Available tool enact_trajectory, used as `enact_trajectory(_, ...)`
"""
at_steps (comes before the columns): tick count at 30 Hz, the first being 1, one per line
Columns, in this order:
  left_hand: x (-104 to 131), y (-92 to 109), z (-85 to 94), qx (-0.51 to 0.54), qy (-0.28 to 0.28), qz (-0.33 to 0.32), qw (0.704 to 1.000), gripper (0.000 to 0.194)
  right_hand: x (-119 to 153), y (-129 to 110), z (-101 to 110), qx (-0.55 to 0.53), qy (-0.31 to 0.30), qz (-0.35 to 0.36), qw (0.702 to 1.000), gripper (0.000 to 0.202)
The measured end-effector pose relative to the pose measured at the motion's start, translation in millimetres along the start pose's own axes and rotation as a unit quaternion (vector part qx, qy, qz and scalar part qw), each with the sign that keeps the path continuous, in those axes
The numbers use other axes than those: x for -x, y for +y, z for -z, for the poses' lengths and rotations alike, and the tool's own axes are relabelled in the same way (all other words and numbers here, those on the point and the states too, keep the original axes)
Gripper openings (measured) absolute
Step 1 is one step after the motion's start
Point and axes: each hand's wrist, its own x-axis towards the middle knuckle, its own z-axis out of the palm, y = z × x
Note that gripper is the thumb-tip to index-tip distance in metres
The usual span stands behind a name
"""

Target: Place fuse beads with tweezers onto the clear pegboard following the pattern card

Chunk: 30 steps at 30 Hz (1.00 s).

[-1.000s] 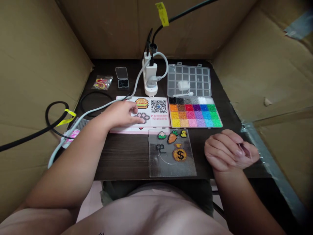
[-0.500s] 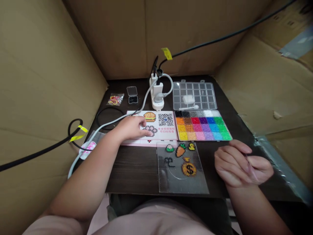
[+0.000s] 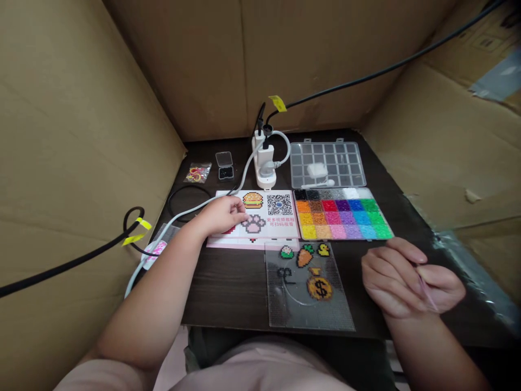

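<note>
My left hand [image 3: 225, 214] rests on a printed pattern sheet [image 3: 264, 214], thumb and bent index finger apart beside a pink paw print [image 3: 253, 224]. Its other fingers are partly hidden. My right hand [image 3: 411, 279] is closed around thin pink tweezers [image 3: 427, 293], held above the table's right side. Between my hands lies a clear pegboard [image 3: 305, 317]. On it are bead figures: a carrot [image 3: 305, 256], a yellow duck [image 3: 324, 250], a green-and-white figure [image 3: 287, 252], a gold money bag [image 3: 319, 288] and a black partial outline [image 3: 285, 275]. A compartment box of coloured beads [image 3: 342, 217] stands behind the pegboard.
The bead box's transparent lid [image 3: 345, 163] holds a white block [image 3: 317, 170] and a small white spoon [image 3: 319, 184]. A power strip [image 3: 266, 168] with cables stands at the back. A small black bead case [image 3: 226, 172] and a bag [image 3: 198, 172] lie left. Cardboard walls surround the table.
The whole view has shifted slightly, so things sit a little lower and further right. My left thumb has drawn back from the paw print, which now shows more fully. My right hand keeps its grip.
</note>
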Motion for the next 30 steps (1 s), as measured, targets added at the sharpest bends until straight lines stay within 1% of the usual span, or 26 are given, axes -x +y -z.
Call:
enact_trajectory(6,1,1,-0.1,0.031,0.0,0.023,0.999,0.017,-1,1,-1,-0.026,0.001,0.0,1.0,0.013)
enact_trajectory(13,1,3,0.0,0.025,0.003,0.025,0.999,0.013,-2,3,1,-0.018,0.018,-0.001,1.0,0.01)
enact_trajectory(20,0,1,-0.7,0.018,0.007,0.018,1.0,0.013,-3,0,3,0.002,0.011,-0.013,1.0,0.01)
enact_trajectory(25,0,3,-2.0,-0.007,0.016,0.024,1.0,0.018,-2,-1,3,0.018,0.014,-0.012,1.0,0.01)
enact_trajectory(30,2,11,-2.3,-0.083,0.038,0.029,0.995,0.031,-3,-1,2,0.024,0.011,-0.015,1.0,0.009)
